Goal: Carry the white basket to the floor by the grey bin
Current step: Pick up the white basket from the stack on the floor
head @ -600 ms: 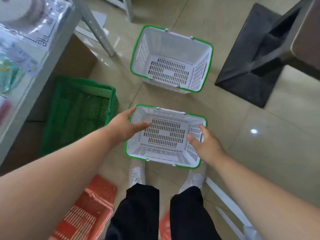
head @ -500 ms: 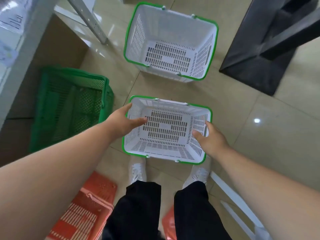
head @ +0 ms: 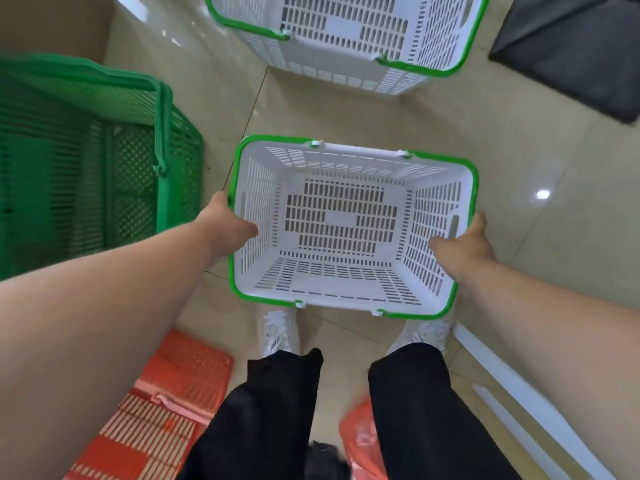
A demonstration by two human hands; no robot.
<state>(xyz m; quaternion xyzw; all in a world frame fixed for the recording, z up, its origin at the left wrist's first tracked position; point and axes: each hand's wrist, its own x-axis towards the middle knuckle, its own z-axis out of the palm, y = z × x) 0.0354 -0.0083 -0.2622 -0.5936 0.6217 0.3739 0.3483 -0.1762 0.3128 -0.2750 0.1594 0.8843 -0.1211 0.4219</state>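
The left hand (head: pixel 227 225) clamps the left wall of the basket (head: pixel 349 226), thumb inside, fingers hidden outside. The right hand (head: pixel 462 245) grips the right wall the same way. The basket, white with a green rim, sits mid-frame, open side up, just above two white shoes (head: pixel 277 332) and black trousers (head: pixel 273 417); whether it touches the floor (head: pixel 519 161) cannot be told.

The floor is glossy beige tile with dark grout lines and a bright light spot at right. A second white basket (head: pixel 346 29) stands at the top edge, a green crate (head: pixel 86 161) at left, an orange basket (head: pixel 156 410) at lower left, and a dark grey base (head: pixel 571 57) at upper right.

Against half a second ago, everything fills more of the frame, the far basket is cut off by the top edge, and both hands have shifted from resting over the rim to gripping the walls.
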